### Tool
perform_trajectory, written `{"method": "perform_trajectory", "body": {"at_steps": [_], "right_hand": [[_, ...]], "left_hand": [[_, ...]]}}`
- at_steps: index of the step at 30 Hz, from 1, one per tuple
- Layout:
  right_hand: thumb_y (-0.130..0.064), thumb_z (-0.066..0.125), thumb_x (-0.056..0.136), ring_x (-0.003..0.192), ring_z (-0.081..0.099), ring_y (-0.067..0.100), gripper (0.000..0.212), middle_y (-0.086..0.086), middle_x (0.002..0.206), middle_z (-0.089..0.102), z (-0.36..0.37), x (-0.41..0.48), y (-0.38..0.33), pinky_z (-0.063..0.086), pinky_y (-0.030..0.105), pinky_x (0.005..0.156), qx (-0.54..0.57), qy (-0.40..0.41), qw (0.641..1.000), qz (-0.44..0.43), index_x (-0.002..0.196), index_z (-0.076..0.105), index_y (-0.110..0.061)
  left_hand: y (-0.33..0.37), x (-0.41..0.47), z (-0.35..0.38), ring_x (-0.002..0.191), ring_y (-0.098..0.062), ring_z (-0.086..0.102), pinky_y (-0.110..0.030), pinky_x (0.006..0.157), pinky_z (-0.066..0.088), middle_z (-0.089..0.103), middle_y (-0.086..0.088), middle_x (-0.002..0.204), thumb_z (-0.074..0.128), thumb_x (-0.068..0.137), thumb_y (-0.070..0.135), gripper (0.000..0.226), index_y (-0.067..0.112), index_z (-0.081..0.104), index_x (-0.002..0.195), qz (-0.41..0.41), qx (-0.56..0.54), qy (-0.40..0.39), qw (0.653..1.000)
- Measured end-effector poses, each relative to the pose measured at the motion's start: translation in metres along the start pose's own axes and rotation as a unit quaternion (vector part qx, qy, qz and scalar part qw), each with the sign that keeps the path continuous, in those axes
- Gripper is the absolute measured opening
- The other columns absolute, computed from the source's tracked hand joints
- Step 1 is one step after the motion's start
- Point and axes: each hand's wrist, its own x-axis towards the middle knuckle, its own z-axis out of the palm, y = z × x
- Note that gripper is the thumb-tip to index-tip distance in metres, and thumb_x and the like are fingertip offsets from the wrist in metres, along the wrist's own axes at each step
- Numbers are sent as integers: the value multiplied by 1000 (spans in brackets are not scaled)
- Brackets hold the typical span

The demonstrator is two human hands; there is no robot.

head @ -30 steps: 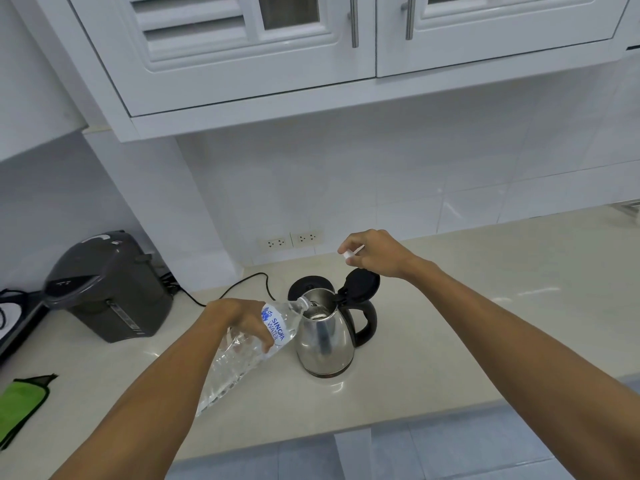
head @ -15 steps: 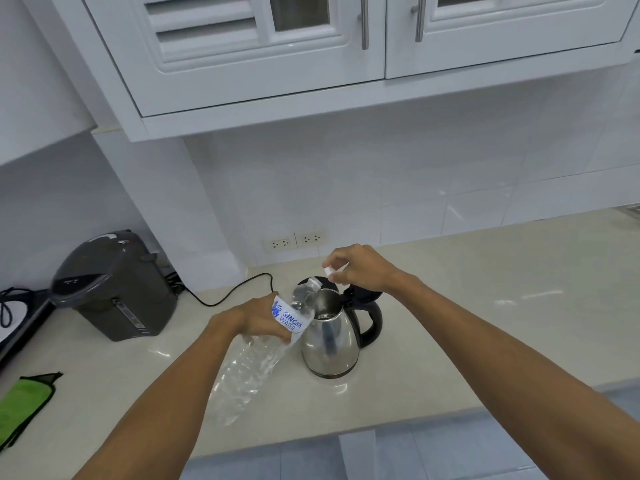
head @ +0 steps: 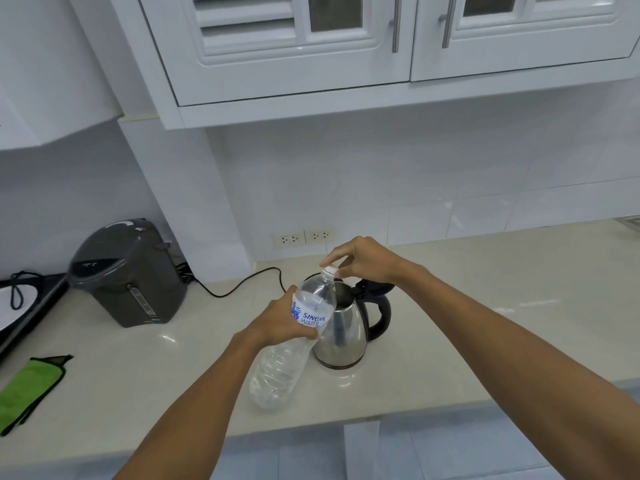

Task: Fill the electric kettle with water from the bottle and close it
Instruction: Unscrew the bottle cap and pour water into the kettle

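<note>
A steel electric kettle [head: 344,337] with a black handle stands on the pale counter [head: 485,341], its black lid [head: 375,285] tipped open at the back. My left hand [head: 277,323] grips a clear plastic water bottle [head: 294,344] by its blue label, held nearly upright in front of the kettle's left side. My right hand [head: 360,258] pinches the white cap [head: 329,270] on the bottle's mouth, just above the kettle's opening.
A dark grey water dispenser pot [head: 128,275] stands at the left, its black cord [head: 239,285] running along the wall below two sockets [head: 304,237]. A green cloth [head: 27,386] lies near the front left edge. White cabinets [head: 381,46] hang overhead.
The bottle has swung from a tilted pouring pose at the kettle's rim to nearly upright. My right hand moved left and down, bringing the cap onto the bottle's mouth.
</note>
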Motion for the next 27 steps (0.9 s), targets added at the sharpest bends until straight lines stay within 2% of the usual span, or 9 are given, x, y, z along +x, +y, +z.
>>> {"method": "perform_trajectory", "body": {"at_steps": [4, 8, 11, 14, 17, 19, 22, 24, 27], "right_hand": [[-17, 84, 79, 86, 71, -7, 32, -14, 111, 76, -8, -5, -13, 50, 16, 91, -50, -29, 998, -4, 108, 79, -29], [-36, 81, 83, 84, 72, 2, 23, -10, 91, 79, -9, -14, -23, 58, 30, 88, -99, -43, 994, 7, 104, 79, -28], [-29, 81, 83, 84, 71, -1, 19, -12, 92, 78, -10, -24, -30, 55, 25, 87, -107, -46, 993, 2, 101, 80, -27], [-12, 83, 78, 87, 72, -3, 26, -19, 93, 77, -16, -36, -36, 52, 19, 89, -81, -74, 994, 15, 101, 79, -25], [-25, 83, 80, 84, 73, 0, 20, -18, 89, 77, -22, -44, -40, 53, 21, 85, -101, -91, 990, 38, 100, 79, -28], [-38, 77, 86, 76, 74, 4, 18, -10, 85, 78, -20, -48, -41, 53, 22, 76, -118, -90, 987, 57, 99, 78, -26], [-49, 60, 95, 70, 68, 16, 39, -1, 76, 72, -12, -49, -41, 52, 27, 68, -202, -56, 974, 81, 89, 71, -12], [-49, 46, 102, 68, 53, 24, 50, 6, 71, 60, -5, -53, -41, 42, 35, 63, -248, -32, 964, 90, 80, 56, -5], [-36, 38, 105, 64, 45, 28, 40, 6, 66, 44, 1, -59, -38, 33, 35, 55, -332, 13, 940, 81, 82, 48, -5]], "left_hand": [[-1, -9, 12, 102, -14, 68, -23, 76, 57, 67, 9, 115, 97, 68, 41, 85, 32, 44, 134, 23, -31, 10, 999], [3, -19, 25, 99, -4, 65, -20, 76, 56, 64, 17, 110, 97, 72, 38, 79, 38, 38, 124, 40, -52, 5, 998], [3, -22, 30, 107, -10, 68, -34, 90, 62, 69, 12, 118, 98, 64, 48, 89, 32, 48, 135, 51, -64, 6, 997], [5, -25, 32, 108, -11, 69, -36, 92, 62, 70, 11, 120, 98, 64, 46, 93, 33, 47, 140, 66, -62, -13, 996], [9, -29, 35, 107, -11, 70, -33, 91, 61, 71, 11, 119, 99, 67, 40, 90, 34, 47, 141, 79, -65, -28, 994], [12, -30, 38, 108, -11, 69, -33, 91, 61, 70, 10, 120, 98, 67, 42, 92, 33, 47, 143, 84, -66, -25, 994], [20, -31, 41, 106, -10, 68, -34, 89, 61, 70, 9, 118, 98, 65, 44, 86, 35, 49, 135, 82, -76, -12, 994], [27, -31, 43, 107, -10, 67, -31, 87, 59, 68, 10, 119, 98, 64, 44, 86, 35, 49, 135, 82, -86, -3, 993], [41, -31, 51, 111, -7, 66, -33, 92, 59, 67, 14, 122, 98, 60, 48, 95, 38, 48, 140, 91, -100, 22, 990]]}}
